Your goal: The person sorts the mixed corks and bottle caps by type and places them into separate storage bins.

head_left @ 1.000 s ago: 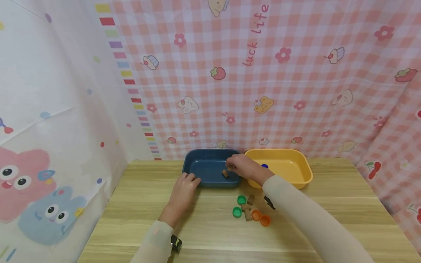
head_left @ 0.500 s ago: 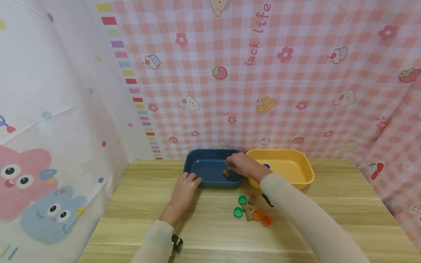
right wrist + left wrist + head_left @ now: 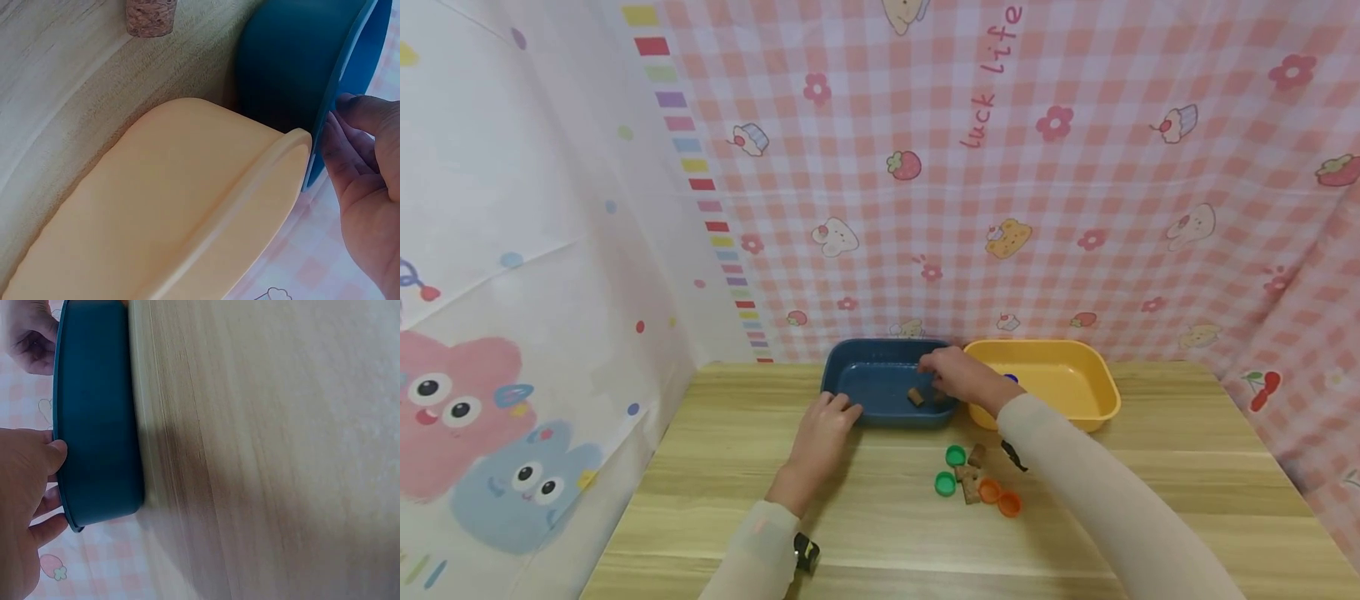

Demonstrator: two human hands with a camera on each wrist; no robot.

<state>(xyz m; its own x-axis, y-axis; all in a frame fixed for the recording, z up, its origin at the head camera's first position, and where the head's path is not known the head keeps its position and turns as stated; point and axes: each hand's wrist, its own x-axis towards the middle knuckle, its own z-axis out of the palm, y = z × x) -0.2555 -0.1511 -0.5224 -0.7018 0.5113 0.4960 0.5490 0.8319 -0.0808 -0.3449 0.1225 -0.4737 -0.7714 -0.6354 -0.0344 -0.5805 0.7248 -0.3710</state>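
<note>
My left hand (image 3: 822,433) grips the near left rim of the dark blue tray (image 3: 891,414); in the left wrist view its thumb lies outside and fingers reach behind the rim. Over the tray's right end is my right hand (image 3: 953,372), with fingers loosely bent. Its thumb and fingers hang by the rim in the right wrist view, nothing showing between them. A brown cork (image 3: 915,397) lies on the tray floor, and a second brown piece (image 3: 941,397) shows just under the right hand, partly shaded.
Right beside the blue tray stands a yellow tray (image 3: 1101,408) with a blue cap (image 3: 1011,378) in it, partly hidden by the right arm. In front lie several corks (image 3: 972,490), green caps (image 3: 945,483) and orange caps (image 3: 1010,503). A checked cloth (image 3: 865,200) hangs behind.
My right hand's fingers have loosened and lifted slightly, and a brown piece now shows below them in the blue tray. The left hand stays on the rim.
</note>
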